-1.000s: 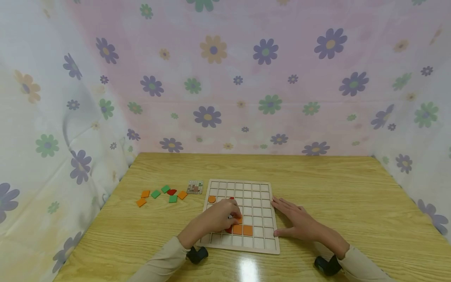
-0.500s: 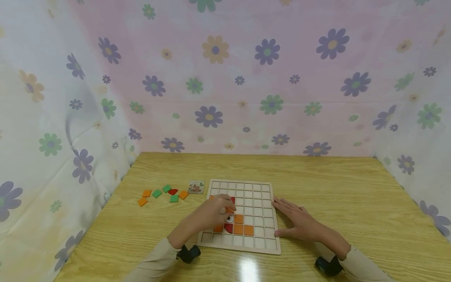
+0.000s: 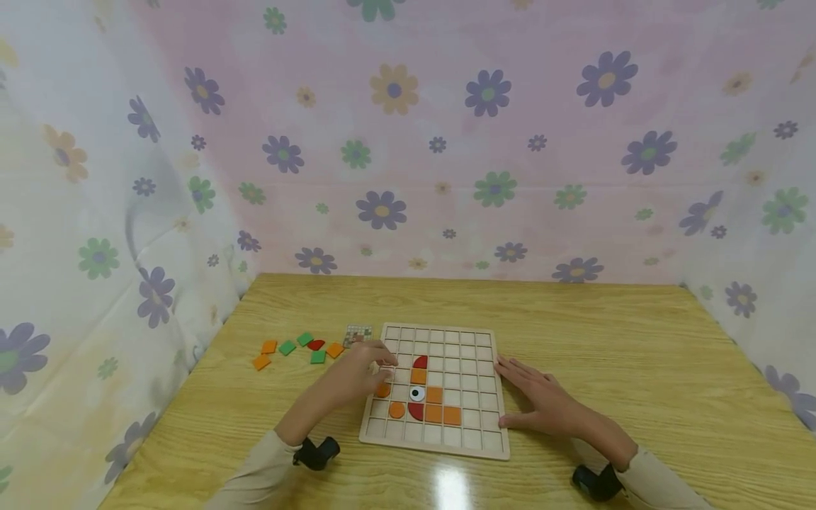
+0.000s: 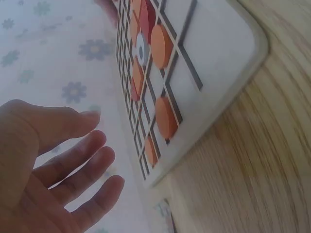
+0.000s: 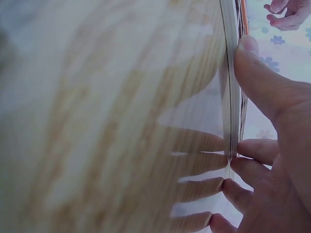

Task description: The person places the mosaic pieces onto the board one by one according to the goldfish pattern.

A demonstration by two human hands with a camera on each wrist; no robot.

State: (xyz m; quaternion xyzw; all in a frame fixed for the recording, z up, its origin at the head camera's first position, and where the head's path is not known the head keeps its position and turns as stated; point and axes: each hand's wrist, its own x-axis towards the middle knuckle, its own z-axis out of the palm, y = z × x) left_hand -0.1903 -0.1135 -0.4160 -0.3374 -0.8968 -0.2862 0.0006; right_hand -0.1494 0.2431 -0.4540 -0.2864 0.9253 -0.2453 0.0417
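A wooden grid board (image 3: pixel 474 443) lies on the table. Over its left edge hovers my left hand (image 3: pixel 358 372), fingers loosely bent and apart, with nothing between them in the left wrist view. My right hand (image 3: pixel 542 400) rests against the board's right edge, fingers spread and fingertips touching it. In the grid sit a round eye tile (image 3: pixel 417 393), red curved tiles (image 3: pixel 416 411), orange squares (image 3: pixel 452 415) and round orange tiles (image 3: pixel 397 409). Another orange tile (image 4: pixel 151 150), near the far left corner in the left wrist view, is hidden behind my left hand in the head view.
Left of the board lie loose orange squares (image 3: pixel 262 362), green squares (image 3: pixel 318 357) and a red curved tile (image 3: pixel 316 345). A small pattern card (image 3: pixel 358 333) lies by the board's far left corner, partly behind my left hand. Flowered cloth (image 3: pixel 446 142) surrounds the table (image 3: pixel 574 326).
My left hand has moved left from the middle of the board to its left edge, uncovering the eye tile and the tiles around it. My right hand stays at the right edge.
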